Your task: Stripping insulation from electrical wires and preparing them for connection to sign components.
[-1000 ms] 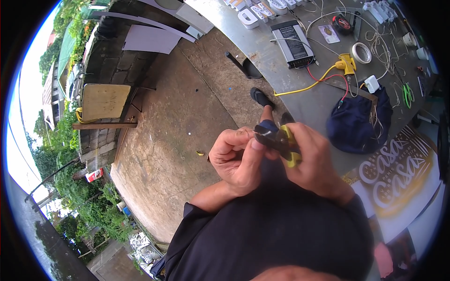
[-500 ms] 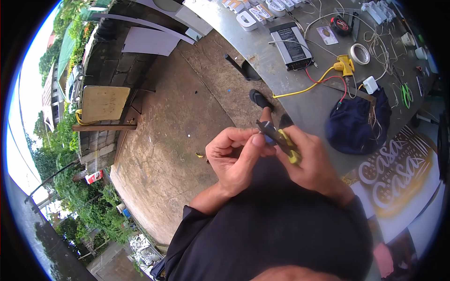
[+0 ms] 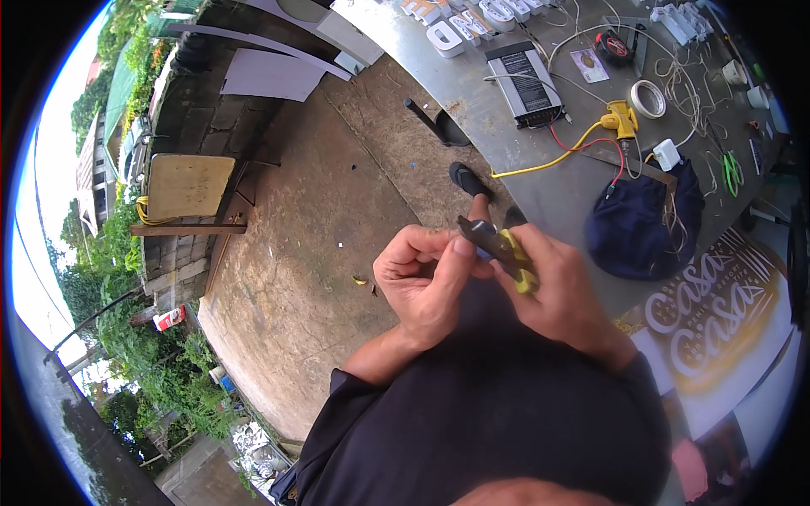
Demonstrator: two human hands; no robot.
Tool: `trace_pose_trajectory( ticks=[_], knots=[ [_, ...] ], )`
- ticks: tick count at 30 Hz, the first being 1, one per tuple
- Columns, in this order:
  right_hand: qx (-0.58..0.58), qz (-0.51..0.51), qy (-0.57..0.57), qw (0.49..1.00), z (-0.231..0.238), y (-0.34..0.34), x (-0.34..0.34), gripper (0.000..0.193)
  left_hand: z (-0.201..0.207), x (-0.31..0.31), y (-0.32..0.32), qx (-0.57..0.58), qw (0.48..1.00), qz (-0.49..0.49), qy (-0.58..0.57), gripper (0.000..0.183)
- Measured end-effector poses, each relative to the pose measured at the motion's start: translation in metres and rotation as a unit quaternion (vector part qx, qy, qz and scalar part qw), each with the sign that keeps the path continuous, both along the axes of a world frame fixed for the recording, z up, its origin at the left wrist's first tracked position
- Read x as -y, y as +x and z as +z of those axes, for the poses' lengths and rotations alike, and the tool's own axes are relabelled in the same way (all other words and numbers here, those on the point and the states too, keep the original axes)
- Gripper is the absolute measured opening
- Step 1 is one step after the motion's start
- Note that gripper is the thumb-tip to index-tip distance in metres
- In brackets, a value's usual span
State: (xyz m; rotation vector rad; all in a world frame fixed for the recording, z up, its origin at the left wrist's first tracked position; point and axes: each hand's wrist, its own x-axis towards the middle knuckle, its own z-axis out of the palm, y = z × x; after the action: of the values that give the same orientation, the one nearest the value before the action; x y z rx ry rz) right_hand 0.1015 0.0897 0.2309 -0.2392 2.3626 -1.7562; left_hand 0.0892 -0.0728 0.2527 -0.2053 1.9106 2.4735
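Note:
My right hand [image 3: 553,282] is closed round a pair of pliers [image 3: 504,250] with yellow-green handles and dark jaws. The jaws point up and left, past the fingertips of my left hand [image 3: 426,278]. That left hand is pinched, thumb against forefinger, beside the jaws. Whatever lies in the pinch is too small to make out. A small bit of blue shows between the hands, under the pliers. Both hands are held in front of my dark shirt, off the table's near left edge.
On the metal table [image 3: 472,93] at right lie a power supply [image 3: 523,83], a yellow plug adapter [image 3: 621,119], a tape roll [image 3: 648,99], a dark blue cloth [image 3: 633,228], green-handled scissors [image 3: 731,173], loose cables and raised letters [image 3: 445,38]. A printed panel [image 3: 717,329] sits below. Concrete floor [image 3: 295,228] spreads left.
The pliers' jaws have shifted slightly left and up, nearer my left fingertips. My left hand has barely moved, and its pinch is the same.

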Motion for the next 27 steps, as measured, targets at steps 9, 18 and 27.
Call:
trace_pose_trajectory(
  ticks=[9,18,27],
  knots=[
    [-0.034,-0.014,0.021,0.999,-0.0018,-0.0018,0.0018,0.026,-0.0037,-0.0002,-0.0006,-0.003,1.0,0.007,0.015,0.01],
    [-0.036,-0.023,0.032,0.999,-0.0037,-0.0007,0.0019,0.025,-0.0038,-0.0014,-0.0015,-0.011,1.0,0.009,0.012,0.011],
    [0.009,-0.005,-0.012,1.0,0.0004,-0.0029,0.0002,0.026,-0.0013,0.0008,-0.0017,-0.011,0.999,-0.013,0.03,0.009]
  ],
)
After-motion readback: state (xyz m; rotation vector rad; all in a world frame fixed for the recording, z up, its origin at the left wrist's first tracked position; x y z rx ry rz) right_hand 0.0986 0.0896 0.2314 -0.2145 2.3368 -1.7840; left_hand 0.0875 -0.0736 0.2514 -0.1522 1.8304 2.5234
